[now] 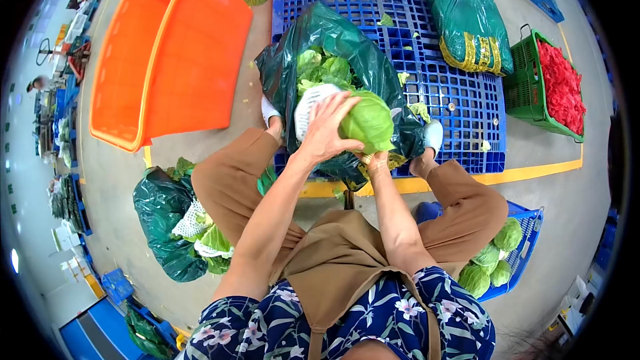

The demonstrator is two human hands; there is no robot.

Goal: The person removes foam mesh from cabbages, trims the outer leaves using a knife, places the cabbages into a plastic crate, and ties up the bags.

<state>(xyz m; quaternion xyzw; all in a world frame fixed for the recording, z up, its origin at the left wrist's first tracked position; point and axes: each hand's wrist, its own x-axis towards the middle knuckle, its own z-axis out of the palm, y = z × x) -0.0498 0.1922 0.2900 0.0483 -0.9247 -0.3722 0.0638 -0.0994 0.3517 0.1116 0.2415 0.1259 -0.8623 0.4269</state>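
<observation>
My brown apron (343,247) is nearest, below my bare forearms. Past it, my left hand (323,130) has its fingers spread over the left side of a round, light-green cabbage (371,122), thumb along its near edge. My right hand (375,160) supports the cabbage from below; its fingers are mostly hidden, so I cannot tell how they are set. A white foam net (312,108) lies left of the cabbage, partly under my left fingers. Low to my left sits a dark-green plastic bag with net-wrapped cabbages (193,220); low to my right, a blue plastic crate (531,227) of pale-green cabbages (490,263). Beyond my hands, an open dark-green plastic bag (347,33) of leafy greens (327,67) stands at the near part of a blue plastic lattice pallet (460,103). Farther out are a tall orange plastic bin (193,60) on the left and, on the right, a green plastic crate (530,90) of red material (561,87).
</observation>
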